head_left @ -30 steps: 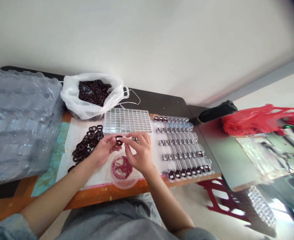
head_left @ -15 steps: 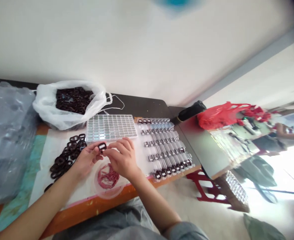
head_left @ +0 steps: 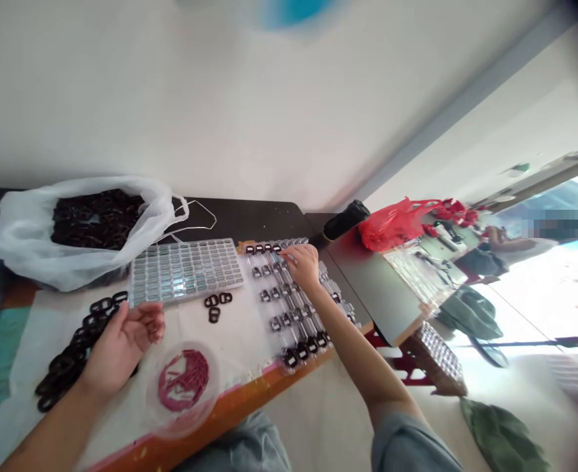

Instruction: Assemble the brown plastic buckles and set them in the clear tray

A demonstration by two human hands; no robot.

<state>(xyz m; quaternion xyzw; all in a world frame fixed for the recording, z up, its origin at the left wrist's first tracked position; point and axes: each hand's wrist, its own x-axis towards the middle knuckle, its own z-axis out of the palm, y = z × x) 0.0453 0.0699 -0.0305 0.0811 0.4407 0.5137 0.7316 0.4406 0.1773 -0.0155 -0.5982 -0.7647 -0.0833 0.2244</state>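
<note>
My left hand (head_left: pixel 124 341) hovers palm up with curled, parted fingers and nothing in it, beside a heap of dark ring-like pieces (head_left: pixel 72 351). My right hand (head_left: pixel 301 262) reaches to the back row of a clear plastic tray (head_left: pixel 281 301) with rows of slots holding dark pieces. Its fingertips are pinched at that row; what they hold is too small to make out. A gridded tray of small rectangular pieces (head_left: pixel 185 269) lies between the hands. Three dark pieces (head_left: pixel 214 314) rest on the white sheet. Near the front edge stands a round tub (head_left: pixel 184 380) with small pink-red strips.
A white plastic bag (head_left: pixel 67 269) full of dark pieces stands at the back left. Behind the slotted tray lie a black roll-like object (head_left: pixel 346 219) and a red bag (head_left: pixel 392 226). A person (head_left: pixel 519 246) is at the far right.
My right hand has left my left hand and moved right to the slotted tray. The dark piece has gone from between my hands. My left hand has opened. The view has shifted right.
</note>
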